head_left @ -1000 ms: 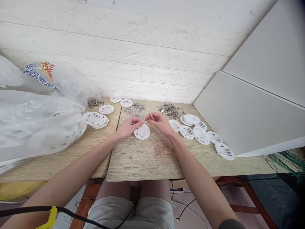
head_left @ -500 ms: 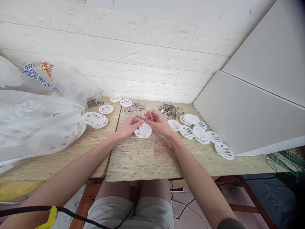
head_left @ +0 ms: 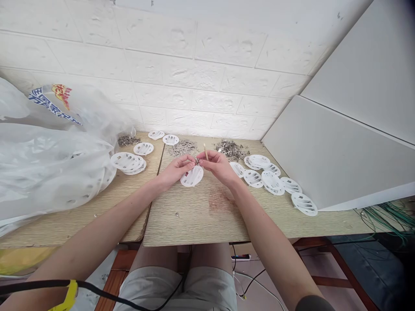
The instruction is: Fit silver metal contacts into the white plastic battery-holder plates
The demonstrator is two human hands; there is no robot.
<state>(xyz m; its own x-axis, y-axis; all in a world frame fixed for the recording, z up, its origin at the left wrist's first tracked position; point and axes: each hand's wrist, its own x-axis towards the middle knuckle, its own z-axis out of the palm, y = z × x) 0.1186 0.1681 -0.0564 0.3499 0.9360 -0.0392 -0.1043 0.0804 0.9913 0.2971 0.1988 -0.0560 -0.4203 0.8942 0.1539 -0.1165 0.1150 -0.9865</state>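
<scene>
Centre of counter (head_left: pixel 194 216): white slotted disc (head_left: pixel 192 176) under both hands, tilted, slots running lower-left to upper-right. Left hand (head_left: pixel 177 169) grip narrow, pinching the disc's upper rim. Right hand (head_left: pixel 220 166) grip closed on wooden stick (head_left: pixel 205 152), long axis near upright, tip pointing up toward the wall. Small metal contact (head_left: pixel 196 161) where both hands' fingertips meet. Versus a second ago: disc lay flat, now tipped; stick leaned left, now steeper; hands closer together.

A single head-worn view looks forward and down (fairly near) over the table (head_left: pixel 194 216).
</scene>
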